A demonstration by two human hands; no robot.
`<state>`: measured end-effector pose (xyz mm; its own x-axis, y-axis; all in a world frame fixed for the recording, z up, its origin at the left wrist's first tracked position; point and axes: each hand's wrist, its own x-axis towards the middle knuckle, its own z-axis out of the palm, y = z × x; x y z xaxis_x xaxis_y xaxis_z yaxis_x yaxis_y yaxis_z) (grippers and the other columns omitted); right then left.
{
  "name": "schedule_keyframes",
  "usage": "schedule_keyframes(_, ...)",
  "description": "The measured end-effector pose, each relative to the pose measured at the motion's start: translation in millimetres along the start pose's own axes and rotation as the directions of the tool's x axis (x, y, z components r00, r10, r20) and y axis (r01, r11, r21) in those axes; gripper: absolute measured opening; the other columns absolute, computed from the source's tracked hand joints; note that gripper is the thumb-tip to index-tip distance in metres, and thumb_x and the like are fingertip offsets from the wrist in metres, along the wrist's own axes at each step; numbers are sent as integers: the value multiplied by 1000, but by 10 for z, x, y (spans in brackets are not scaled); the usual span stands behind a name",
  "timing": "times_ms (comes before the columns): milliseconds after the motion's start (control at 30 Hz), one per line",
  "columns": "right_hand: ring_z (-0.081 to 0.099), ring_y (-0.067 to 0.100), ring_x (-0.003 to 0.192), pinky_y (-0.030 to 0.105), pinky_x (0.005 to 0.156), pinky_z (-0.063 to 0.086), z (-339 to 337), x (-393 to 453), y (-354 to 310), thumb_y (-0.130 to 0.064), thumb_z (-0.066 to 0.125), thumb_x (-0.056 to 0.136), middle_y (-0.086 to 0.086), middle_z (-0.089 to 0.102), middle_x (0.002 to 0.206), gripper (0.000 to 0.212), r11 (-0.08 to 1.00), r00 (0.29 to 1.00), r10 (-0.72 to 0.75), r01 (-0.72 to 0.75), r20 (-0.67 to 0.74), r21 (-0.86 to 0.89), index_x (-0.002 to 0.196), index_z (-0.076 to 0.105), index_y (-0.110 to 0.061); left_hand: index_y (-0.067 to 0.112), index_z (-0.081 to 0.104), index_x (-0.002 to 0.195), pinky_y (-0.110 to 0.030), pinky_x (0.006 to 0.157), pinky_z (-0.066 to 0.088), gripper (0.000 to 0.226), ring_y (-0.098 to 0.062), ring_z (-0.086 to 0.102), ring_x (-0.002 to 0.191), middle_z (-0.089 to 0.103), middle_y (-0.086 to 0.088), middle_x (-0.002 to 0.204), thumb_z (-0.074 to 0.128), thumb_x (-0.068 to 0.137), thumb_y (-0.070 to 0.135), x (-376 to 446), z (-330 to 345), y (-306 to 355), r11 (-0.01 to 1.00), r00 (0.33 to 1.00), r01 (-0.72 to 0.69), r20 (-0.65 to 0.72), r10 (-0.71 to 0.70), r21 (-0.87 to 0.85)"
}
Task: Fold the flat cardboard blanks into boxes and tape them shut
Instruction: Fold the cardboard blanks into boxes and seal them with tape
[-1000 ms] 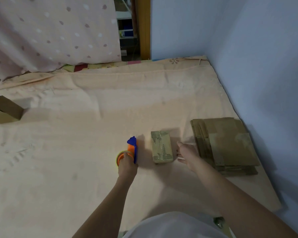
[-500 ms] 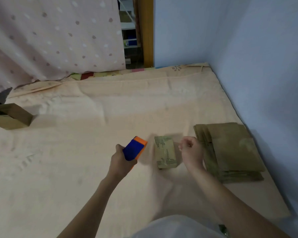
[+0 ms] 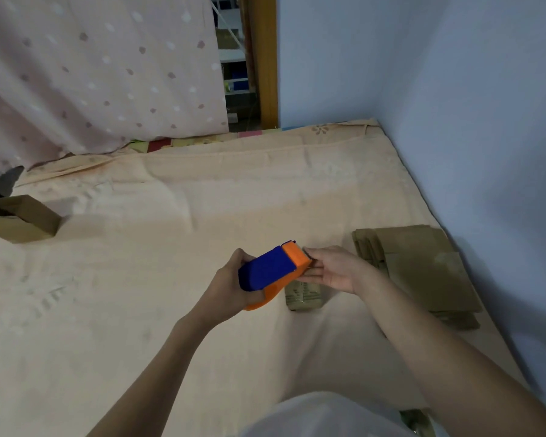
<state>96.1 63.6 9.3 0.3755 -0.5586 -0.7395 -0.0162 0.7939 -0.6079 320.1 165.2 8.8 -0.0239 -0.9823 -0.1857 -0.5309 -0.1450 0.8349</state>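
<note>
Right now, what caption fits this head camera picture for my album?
Left hand grips a blue-and-orange tape dispenser while right hand reaches its cutter end, above a small taped box.

No readable text anywhere. Dark printed marks on the small folded box (image 3: pixel 303 294), partly hidden beneath the tape dispenser (image 3: pixel 273 272), too blurred and small to make out. No legible label or brand on the dispenser, the stack of flat cardboard blanks (image 3: pixel 423 266), or the open box (image 3: pixel 19 222) at far left.
</note>
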Motion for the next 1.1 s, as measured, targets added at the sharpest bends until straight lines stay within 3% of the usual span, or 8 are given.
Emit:
schedule_keyframes(67,73,33,100,40,81,62,-2,-7,41,-10,63,98,25,72,110,26,1000,1000,-10,11,-15,17,120,65,3,26,49,110,-15,70,53,55,-3,63,94,66,11,102,87,71,18,-2,-15,2,1000,1000,-15,10,15,1)
schedule_keyframes(200,72,31,91,35,69,63,-29,-19,109,7,48,99,24,71,100,19,998,997,21,-16,-76,58,107,66,6,27,52,114,-10,68,49,54,-4,63,91,64,16,101,85,73,13,-14,-28,-20,1000,1000,-16,26,16,10)
schedule_keyframes(367,74,31,87,34,65,63,-59,6,177,7,53,98,26,73,99,16,998,992,57,-55,-113,21,108,66,9,33,53,133,-5,74,46,68,1,59,97,61,21,110,84,76,13,-53,-31,-76,995,996,-75,-40,78,62)
schedule_keyframes(533,71,30,84,34,58,62,-57,42,246,11,49,98,24,70,96,17,992,984,91,-103,-155,-71,101,65,4,39,63,123,-15,78,52,62,-1,60,101,66,16,114,86,72,12,-134,-15,-209,981,989,-148,-1,150,127)
schedule_keyframes(667,71,27,83,33,62,63,-103,16,297,6,56,97,20,71,95,13,975,985,126,-145,-121,-170,106,65,3,30,68,119,-16,78,54,59,1,60,101,67,10,115,86,68,7,-205,2,-267,977,988,-152,39,148,152)
schedule_keyframes(800,71,30,83,34,69,63,-136,-42,368,6,54,98,23,71,96,15,949,977,174,-199,-120,-246,108,65,7,34,66,118,-14,77,52,60,0,59,101,65,15,113,85,67,9,-278,26,-232,970,983,-170,100,154,174)
schedule_keyframes(1000,73,33,95,39,79,62,-178,-115,452,2,56,98,25,71,108,18,943,970,180,-218,-164,-253,113,65,4,26,68,123,-10,85,50,58,2,53,116,57,14,134,85,70,10,-386,86,-172,933,956,-291,92,277,210)
schedule_keyframes(1100,71,34,95,41,81,61,-185,-138,506,2,55,99,25,70,106,16,948,966,180,-220,-186,-228,112,64,4,26,68,122,-10,85,50,58,6,53,116,59,13,134,86,69,9,-424,84,-173,932,952,-307,76,297,195)
